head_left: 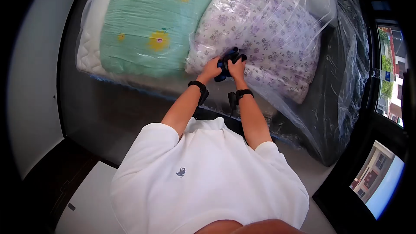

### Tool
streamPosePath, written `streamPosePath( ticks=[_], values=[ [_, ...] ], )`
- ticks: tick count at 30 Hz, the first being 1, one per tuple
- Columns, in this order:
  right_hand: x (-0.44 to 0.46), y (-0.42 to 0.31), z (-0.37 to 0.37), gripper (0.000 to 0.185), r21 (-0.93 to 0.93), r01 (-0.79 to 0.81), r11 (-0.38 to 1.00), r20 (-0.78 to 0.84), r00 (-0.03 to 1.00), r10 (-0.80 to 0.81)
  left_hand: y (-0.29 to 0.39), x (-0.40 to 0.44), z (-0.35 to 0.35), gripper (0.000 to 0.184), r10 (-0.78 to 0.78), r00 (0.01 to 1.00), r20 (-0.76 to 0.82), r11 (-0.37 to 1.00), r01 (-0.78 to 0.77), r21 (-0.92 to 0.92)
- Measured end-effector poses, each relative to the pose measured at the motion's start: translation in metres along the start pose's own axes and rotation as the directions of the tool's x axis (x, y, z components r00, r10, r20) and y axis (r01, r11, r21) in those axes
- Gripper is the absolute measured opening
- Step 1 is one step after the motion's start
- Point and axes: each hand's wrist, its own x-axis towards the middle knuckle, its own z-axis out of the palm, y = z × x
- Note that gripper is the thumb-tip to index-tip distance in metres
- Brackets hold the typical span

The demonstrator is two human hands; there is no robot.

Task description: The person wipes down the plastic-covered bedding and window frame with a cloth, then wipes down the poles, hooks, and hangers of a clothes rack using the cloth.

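Two hands, the person's own, work close together in front of the body; the left hand (211,69) and the right hand (237,68) are both clamped on one blue-and-black item (224,66), one from each side; its exact shape is hard to make out, and I cannot tell whether it is a single piece or several bunched together. The item is at the near edge of one floral bundle (260,39), white with small purple flowers, in front of the chest.

Two bare forearms reach forward; each wrist carries one black strap, the left strap (197,84) and the right strap (245,92), each with one dark block hanging on its inner side; one white shirt (212,182) bears one small dark emblem (180,172).

Two bedding bundles lie side by side: the floral one to the right, and one green bundle (143,19) to the left, on which four yellow flowers show; one white mattress (88,58) lies beneath the green one, its quilted edge visible at the left; clear plastic (353,73) covers the bedding and hangs in folds at the right; two glazed openings stand at the far right, one upper (385,91) and one lower (377,180), with buildings visible through both.
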Motion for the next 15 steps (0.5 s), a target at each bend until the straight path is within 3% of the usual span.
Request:
streamPosePath(
  ticks=[3, 7, 9, 10, 12, 13, 15],
  values=[
    [-0.014, -0.032, 0.04, 0.082, -0.009, 0.014, 1.0, 0.009, 1.0, -0.014, -0.026, -0.014, -0.041, 0.047, -0.101, 0.995, 0.004, 0.994, 0.102, -0.028],
    [-0.04, -0.072, 0.068, 0.077, 0.013, 0.055, 0.998, 0.052, 0.997, -0.056, -0.052, -0.028, -0.089, 0.048, -0.06, 0.998, 0.005, 0.998, 0.06, 0.004],
    [-0.05, -0.071, 0.076, 0.072, -0.162, 0.201, 0.966, 0.114, 0.976, -0.184, -0.051, -0.046, -0.098, 0.046, -0.33, 0.941, 0.071, 0.907, 0.337, -0.253],
    [-0.054, -0.076, 0.077, 0.072, -0.153, 0.205, 0.967, 0.112, 0.976, -0.189, -0.047, -0.049, -0.11, 0.046, -0.328, 0.943, 0.065, 0.91, 0.333, -0.246],
    [-0.06, -0.086, 0.078, 0.062, -0.112, 0.425, 0.898, 0.26, 0.885, -0.386, -0.041, -0.054, -0.127, 0.044, -0.518, 0.798, 0.308, 0.827, 0.56, -0.06],
    [-0.062, -0.1, 0.085, 0.059, -0.028, 0.534, 0.845, 0.297, 0.812, -0.503, -0.049, -0.05, -0.138, 0.044, -0.538, 0.796, 0.278, 0.818, 0.572, -0.056],
    [-0.056, -0.116, 0.084, 0.058, 0.07, 0.512, 0.856, 0.259, 0.819, -0.511, -0.054, -0.027, -0.146, 0.047, -0.687, 0.589, 0.426, 0.721, 0.627, 0.295]
  ],
)
